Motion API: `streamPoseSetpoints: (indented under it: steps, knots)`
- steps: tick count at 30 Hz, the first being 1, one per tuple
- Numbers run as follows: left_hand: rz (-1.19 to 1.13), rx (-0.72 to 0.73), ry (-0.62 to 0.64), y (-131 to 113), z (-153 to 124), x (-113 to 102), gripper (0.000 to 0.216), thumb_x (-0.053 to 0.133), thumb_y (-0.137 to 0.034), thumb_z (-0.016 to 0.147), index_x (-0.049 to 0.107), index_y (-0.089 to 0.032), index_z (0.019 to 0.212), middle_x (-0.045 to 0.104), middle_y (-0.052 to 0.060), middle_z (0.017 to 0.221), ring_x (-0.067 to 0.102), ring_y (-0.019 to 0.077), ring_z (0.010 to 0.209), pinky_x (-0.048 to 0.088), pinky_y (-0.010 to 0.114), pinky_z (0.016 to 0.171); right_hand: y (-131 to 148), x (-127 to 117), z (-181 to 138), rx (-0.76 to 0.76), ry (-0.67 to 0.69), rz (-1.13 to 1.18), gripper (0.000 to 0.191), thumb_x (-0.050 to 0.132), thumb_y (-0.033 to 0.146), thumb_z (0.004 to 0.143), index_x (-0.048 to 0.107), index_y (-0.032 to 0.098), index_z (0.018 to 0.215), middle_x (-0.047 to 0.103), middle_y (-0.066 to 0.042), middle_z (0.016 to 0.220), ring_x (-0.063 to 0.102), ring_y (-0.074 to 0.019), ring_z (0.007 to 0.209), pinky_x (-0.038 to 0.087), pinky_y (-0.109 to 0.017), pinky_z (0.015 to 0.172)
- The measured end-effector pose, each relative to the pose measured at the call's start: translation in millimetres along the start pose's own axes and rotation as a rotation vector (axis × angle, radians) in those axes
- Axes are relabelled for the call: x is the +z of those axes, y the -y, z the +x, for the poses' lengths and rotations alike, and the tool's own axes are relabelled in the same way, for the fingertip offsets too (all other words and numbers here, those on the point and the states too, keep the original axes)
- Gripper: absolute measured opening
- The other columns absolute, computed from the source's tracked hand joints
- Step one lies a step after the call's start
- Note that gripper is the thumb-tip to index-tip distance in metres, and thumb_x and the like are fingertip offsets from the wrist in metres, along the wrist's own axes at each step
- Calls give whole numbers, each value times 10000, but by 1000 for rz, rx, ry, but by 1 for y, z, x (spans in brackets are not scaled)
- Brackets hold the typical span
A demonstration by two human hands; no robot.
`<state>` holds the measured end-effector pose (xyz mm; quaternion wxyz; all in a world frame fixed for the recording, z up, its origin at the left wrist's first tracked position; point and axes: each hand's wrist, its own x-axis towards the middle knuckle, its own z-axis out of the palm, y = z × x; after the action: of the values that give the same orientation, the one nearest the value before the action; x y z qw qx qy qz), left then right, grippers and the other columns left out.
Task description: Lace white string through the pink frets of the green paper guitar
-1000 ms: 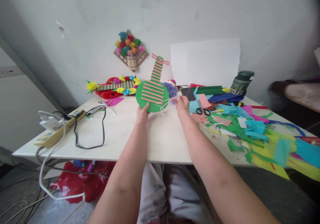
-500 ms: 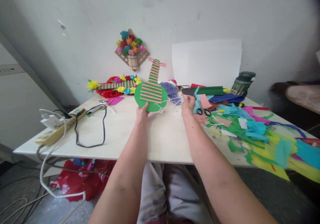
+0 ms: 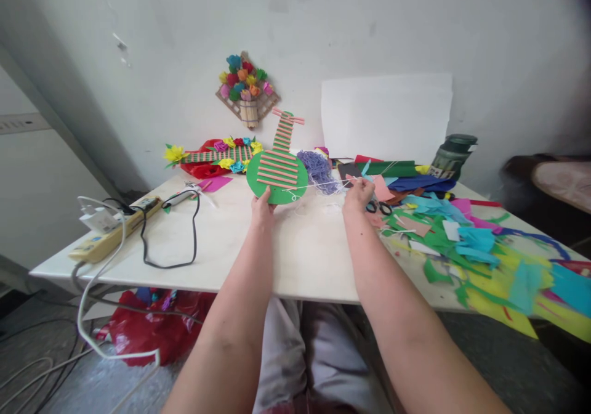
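Note:
My left hand (image 3: 263,207) grips the lower edge of a green paper craft (image 3: 277,169) shaped like a lute, its thumb on the front. Pink rolled strips run across its round body and neck, with two longer ones at the top. A white string (image 3: 323,185) leaves the lower part of the disc, with a small loop hanging there. My right hand (image 3: 358,196) pinches this string, which stretches nearly straight between craft and fingers. Behind that hand lie scissors (image 3: 385,209), partly covered. A tangle of purple yarn (image 3: 317,170) rests on the table between the hands.
Coloured paper scraps (image 3: 475,241) cover the table's right side, with a dark green bottle (image 3: 452,156) behind. To the left are a power strip (image 3: 108,241), a black cable (image 3: 194,229), a glue gun (image 3: 182,197) and a flower-trimmed lute craft (image 3: 217,156). A white board (image 3: 385,115) leans on the wall.
My right hand has moved a little to the right, away from the craft, drawing out a longer stretch of string. My left hand still holds the craft in nearly the same place.

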<state>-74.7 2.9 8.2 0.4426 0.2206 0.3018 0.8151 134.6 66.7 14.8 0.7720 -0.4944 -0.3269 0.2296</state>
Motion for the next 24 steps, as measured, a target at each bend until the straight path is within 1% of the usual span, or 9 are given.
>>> streamPoseSetpoints:
  steps: [3,8,14,16,19,21,24]
  knots:
    - [-19,0,-29,-1,0,0,248,643,-172,690,602,-146,934,665,75,900,635,205,840,508,382,773,6,-3,-1,33,-37,-31,55,351,240,798,368,207,757,542,-17,755,545,-131,720,426,-281,709]
    - [-25,-11,-32,-2,0,-1,300,646,-236,709,598,-163,996,663,78,944,620,213,908,510,364,779,9,-5,0,79,-104,-85,49,347,213,806,349,215,758,554,-20,788,544,-125,765,420,-281,770]
    - [-22,-3,-80,-2,1,-1,331,625,-288,734,590,-172,1043,650,90,992,627,213,889,521,366,742,6,-6,2,173,-170,-52,66,323,189,810,334,223,754,599,-15,746,568,-133,802,426,-314,810]
    - [-9,-7,-101,-2,1,-1,358,623,-310,737,582,-170,1064,650,95,994,628,209,883,525,351,730,5,-6,3,198,-195,-39,60,329,167,797,349,219,775,608,-25,776,573,-134,816,429,-316,814]
    - [15,1,-115,-3,1,-1,374,623,-348,735,586,-176,1065,646,92,1016,631,205,876,530,337,711,7,-7,3,188,-240,-25,173,327,73,734,397,201,827,610,-42,870,572,-124,868,417,-296,841]
    - [30,13,-121,-3,1,0,380,622,-384,729,593,-182,1050,641,89,1034,632,203,875,532,331,701,9,-9,4,151,-240,-58,216,326,44,697,441,189,806,605,-47,898,567,-129,887,408,-294,854]
    - [62,17,-148,-2,1,0,410,626,-432,713,596,-185,1038,640,91,1036,632,201,869,534,321,687,12,-13,6,115,-198,-129,148,375,94,696,490,180,732,603,-48,857,566,-161,864,408,-316,841]
